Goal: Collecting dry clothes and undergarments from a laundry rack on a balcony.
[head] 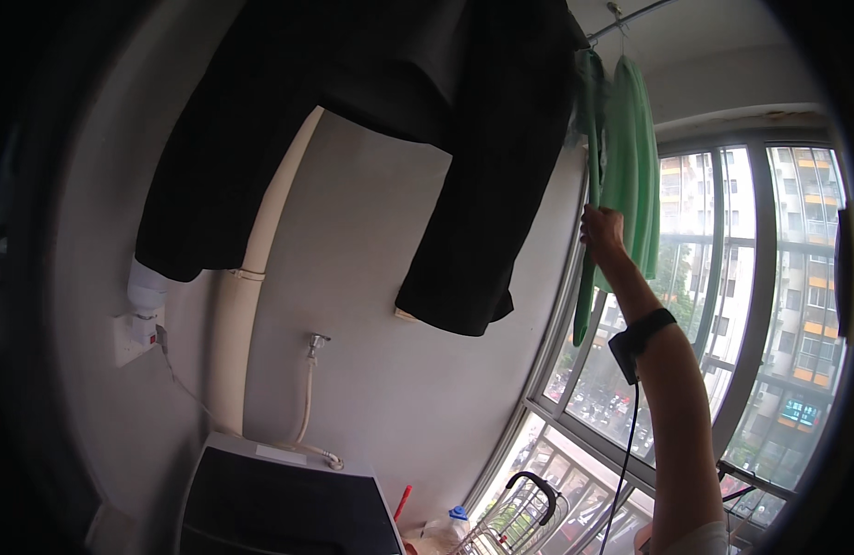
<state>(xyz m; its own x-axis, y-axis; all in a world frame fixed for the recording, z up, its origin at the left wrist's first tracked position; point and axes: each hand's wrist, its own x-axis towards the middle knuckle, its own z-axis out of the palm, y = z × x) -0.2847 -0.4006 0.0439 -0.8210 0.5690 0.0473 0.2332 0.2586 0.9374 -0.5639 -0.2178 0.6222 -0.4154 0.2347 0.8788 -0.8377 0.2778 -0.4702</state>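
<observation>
My right hand [602,229] reaches up from the lower right with its fingers closed around a slim green pole [582,312]. The pole's rounded lower end hangs below my fist; its upper part runs up beside the hanging clothes and blurs there. Just right of the hand, a light green pleated garment [632,166] hangs from a metal rail [628,21] near the ceiling. Close before me, a black garment [489,208] with two long sleeves or legs fills the upper view; its top is cut off. My left hand is out of view.
A washing machine [288,503] with a dark lid stands below. A wall tap [317,341] feeds its hose beside a beige pipe [233,361]. A wire cart [517,517] and blue-capped bottle [457,515] stand by the window [704,298]. A black cable [625,458] trails from my wrist strap.
</observation>
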